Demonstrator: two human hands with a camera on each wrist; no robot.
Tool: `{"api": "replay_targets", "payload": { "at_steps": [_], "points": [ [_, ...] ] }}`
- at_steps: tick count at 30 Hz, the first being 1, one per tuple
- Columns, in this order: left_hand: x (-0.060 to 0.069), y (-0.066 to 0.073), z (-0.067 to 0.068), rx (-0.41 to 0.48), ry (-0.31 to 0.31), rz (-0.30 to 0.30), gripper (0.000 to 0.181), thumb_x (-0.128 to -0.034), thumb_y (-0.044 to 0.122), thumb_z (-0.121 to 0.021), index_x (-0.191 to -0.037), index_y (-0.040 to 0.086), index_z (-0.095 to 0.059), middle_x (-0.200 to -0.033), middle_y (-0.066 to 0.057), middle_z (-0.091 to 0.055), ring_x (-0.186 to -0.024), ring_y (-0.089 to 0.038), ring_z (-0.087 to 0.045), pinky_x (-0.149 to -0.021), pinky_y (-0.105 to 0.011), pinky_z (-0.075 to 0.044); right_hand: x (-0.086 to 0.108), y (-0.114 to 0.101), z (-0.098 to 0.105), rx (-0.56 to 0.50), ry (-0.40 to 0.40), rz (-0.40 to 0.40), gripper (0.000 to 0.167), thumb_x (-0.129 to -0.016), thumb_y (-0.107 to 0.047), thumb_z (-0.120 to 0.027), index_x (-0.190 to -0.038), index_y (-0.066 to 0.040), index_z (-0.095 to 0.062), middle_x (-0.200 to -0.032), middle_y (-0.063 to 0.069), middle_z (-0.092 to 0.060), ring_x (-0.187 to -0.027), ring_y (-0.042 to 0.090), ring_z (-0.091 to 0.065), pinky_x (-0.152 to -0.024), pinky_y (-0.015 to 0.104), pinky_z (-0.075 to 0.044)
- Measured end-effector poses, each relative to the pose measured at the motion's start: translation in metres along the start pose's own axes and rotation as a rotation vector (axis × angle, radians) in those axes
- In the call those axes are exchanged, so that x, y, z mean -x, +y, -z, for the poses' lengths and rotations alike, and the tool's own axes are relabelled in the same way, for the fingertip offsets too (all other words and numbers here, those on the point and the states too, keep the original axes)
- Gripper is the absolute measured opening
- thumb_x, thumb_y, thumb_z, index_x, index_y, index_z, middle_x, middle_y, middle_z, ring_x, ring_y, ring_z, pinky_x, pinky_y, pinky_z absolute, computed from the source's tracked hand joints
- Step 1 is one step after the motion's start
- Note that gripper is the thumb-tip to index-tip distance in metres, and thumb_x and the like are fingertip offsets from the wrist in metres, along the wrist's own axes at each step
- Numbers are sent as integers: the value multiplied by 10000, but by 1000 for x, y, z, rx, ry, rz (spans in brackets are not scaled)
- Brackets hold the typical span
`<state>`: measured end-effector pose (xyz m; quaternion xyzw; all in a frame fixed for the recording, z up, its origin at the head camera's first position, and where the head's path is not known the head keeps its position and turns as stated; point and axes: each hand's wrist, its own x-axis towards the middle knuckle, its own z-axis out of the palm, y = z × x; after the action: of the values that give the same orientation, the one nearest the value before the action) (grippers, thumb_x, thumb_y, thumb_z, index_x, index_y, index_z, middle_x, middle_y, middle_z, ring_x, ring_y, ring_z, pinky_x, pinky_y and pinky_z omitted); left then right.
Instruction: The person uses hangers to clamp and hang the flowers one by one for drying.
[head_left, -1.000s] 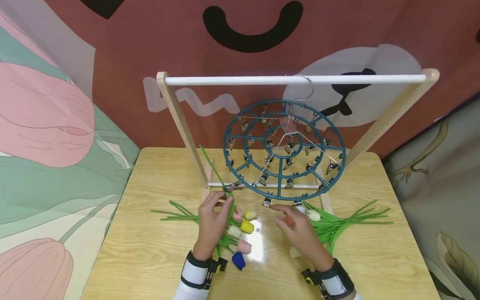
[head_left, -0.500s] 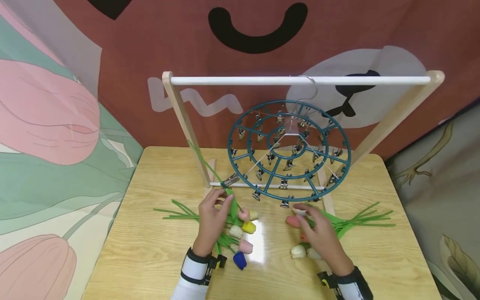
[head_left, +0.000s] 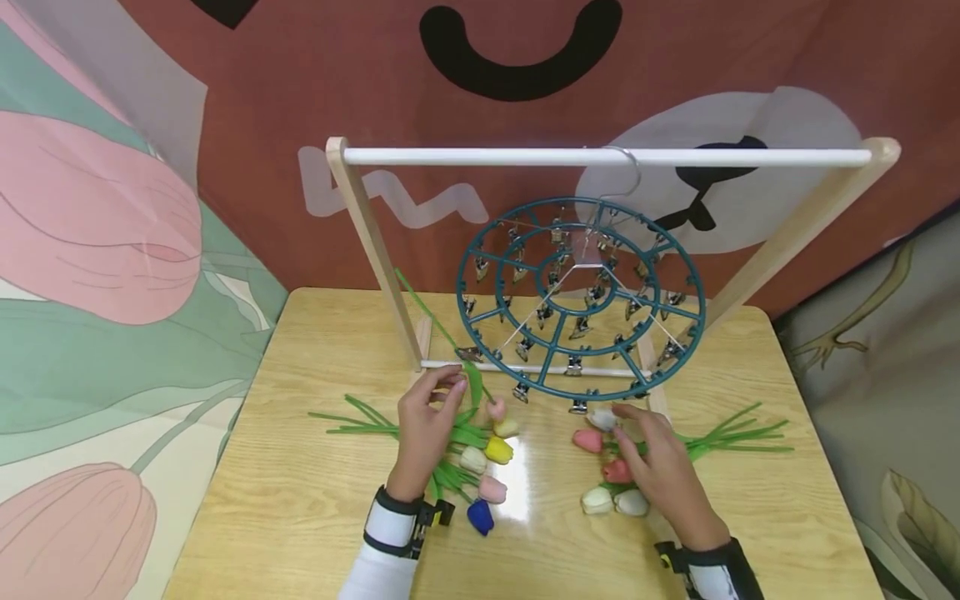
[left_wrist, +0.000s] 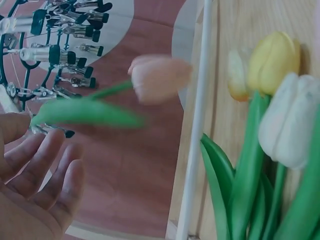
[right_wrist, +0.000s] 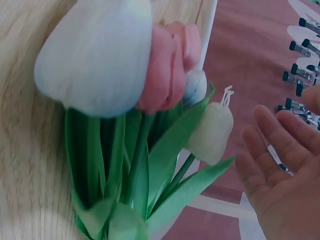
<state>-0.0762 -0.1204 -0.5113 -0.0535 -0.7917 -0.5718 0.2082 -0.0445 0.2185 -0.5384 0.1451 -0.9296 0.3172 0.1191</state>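
Observation:
A pink tulip point(head_left: 496, 408) with a green stem hangs at the left rim of the blue-green round clip hanger point(head_left: 555, 342), where a metal clip point(head_left: 470, 354) grips its stem. My left hand point(head_left: 426, 421) is beside its green leaf point(left_wrist: 90, 114), fingers loosely bent; the thumb is near the leaf's end, and contact is unclear. The tulip looks blurred in the left wrist view. My right hand point(head_left: 663, 467) hovers by the right-hand tulips, fingers relaxed and holding nothing, near a whitish tulip point(head_left: 602, 418). The right wrist view shows its spread fingers point(right_wrist: 272, 145) apart from a cream tulip point(right_wrist: 212, 132).
A wooden stand with a white bar point(head_left: 480, 157) carries the hanger. On the table point(head_left: 247, 500) lie two tulip groups: left with yellow point(head_left: 498, 450), white, pink and blue point(head_left: 480, 517) heads, right with red point(head_left: 617, 471), pink and white heads. Several clips dangle from the hanger.
My right hand has drawn away from the hanger's front clips, down and right to the tulips. The hanger has turned slightly. My left hand has stayed by the clipped tulip, which has shifted a little.

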Motion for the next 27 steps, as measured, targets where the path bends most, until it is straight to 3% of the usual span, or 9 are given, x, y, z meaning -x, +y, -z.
{"api": "replay_targets", "payload": {
  "at_steps": [4, 8, 13, 17, 19, 22, 27],
  "points": [
    [3, -4, 6, -30, -25, 12, 193, -950, 69, -739, -1143, 72, -742, -1027, -72, -766, -933, -212, -724, -715, -339, -638, -1, 3, 2, 19, 15, 23, 367, -952, -48, -708, -1314, -32, -646, -1274, 111, -702, -1187, 303, -604, -952, 467, -490],
    [7, -15, 22, -106, -85, 24, 221, -971, 78, -716, -1191, 74, -726, -1085, -86, -764, -978, -212, -723, -745, -328, -639, -4, 6, 3, 38, 40, 63, 346, -931, -19, -721, -1273, -27, -671, -1245, 130, -707, -1167, 321, -604, -945, 460, -481],
    [12, -30, 52, -272, -277, 100, 331, -979, 43, -677, -1310, 56, -673, -1250, -134, -717, -1170, -322, -678, -915, -489, -612, -7, 11, 5, 86, 52, 137, 374, -891, -18, -752, -1257, -6, -676, -1228, 166, -702, -1175, 372, -600, -983, 509, -475],
    [20, -44, 73, -436, -409, 151, 475, -906, -72, -674, -1367, 37, -636, -1363, -173, -655, -1302, -389, -593, -1052, -569, -532, -11, 17, 7, 167, 56, 219, 354, -915, -111, -725, -1246, 5, -682, -1219, 188, -699, -1180, 401, -598, -1023, 534, -464],
    [25, -51, 80, -533, -442, 133, 536, -848, -128, -678, -1357, 34, -644, -1363, -181, -652, -1302, -393, -588, -1076, -561, -520, -14, 19, 6, 216, 55, 261, 336, -1006, -239, -641, -1228, 9, -689, -1200, 190, -702, -1161, 403, -606, -1011, 542, -481],
    [31, -62, 86, -658, -453, 72, 555, -785, -174, -662, -1300, 31, -681, -1309, -179, -677, -1259, -390, -613, -1067, -550, -529, -18, 19, 4, 268, 46, 313, 441, -1075, -355, -508, -1204, 22, -696, -1164, 203, -708, -1117, 417, -622, -969, 571, -511],
    [38, -73, 88, -764, -434, 0, 422, -792, -146, -723, -1179, 22, -734, -1188, -163, -711, -1157, -373, -650, -1002, -533, -562, -23, 12, -6, 276, -2, 357, 371, -993, -275, -618, -1180, 37, -690, -1126, 217, -712, -1071, 402, -634, -962, 561, -516]
  ]
}}
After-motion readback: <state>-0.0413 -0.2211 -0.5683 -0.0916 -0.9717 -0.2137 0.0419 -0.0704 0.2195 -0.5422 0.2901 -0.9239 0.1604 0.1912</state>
